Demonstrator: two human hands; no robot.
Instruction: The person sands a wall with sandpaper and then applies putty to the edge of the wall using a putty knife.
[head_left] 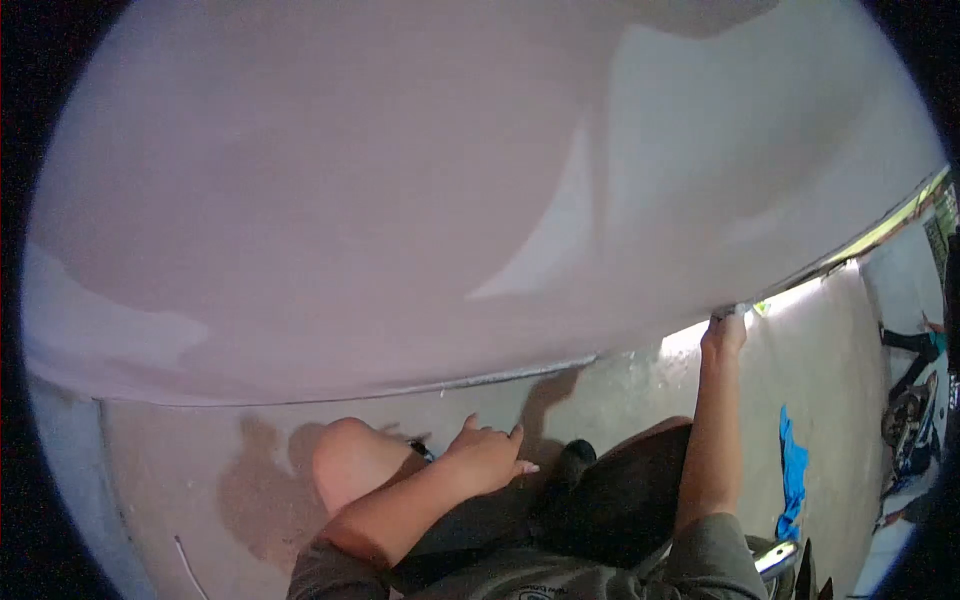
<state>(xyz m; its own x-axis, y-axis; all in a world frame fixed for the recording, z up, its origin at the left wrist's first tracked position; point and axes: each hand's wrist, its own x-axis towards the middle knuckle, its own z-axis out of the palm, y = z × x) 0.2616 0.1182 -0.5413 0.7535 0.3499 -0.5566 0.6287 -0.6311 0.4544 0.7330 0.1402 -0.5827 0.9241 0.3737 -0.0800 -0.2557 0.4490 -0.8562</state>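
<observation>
A large pale panel [380, 200] with a smooth, curved surface and lighter patches fills the upper part of the head view. At its lower edge on the right, my right hand [725, 335] is closed, its fingertips touching the edge; a small greyish thing shows at the fingers, too small to name. My left hand [487, 458] hangs below the panel, between my knees, away from the edge. Its fingers are apart and nothing shows in it.
On the concrete floor [810, 370] at the right lies a blue cloth [792, 475]. A motorcycle [912, 425] and part of a person [908, 345] are at the far right. A thin pale strip [188, 565] lies at the lower left.
</observation>
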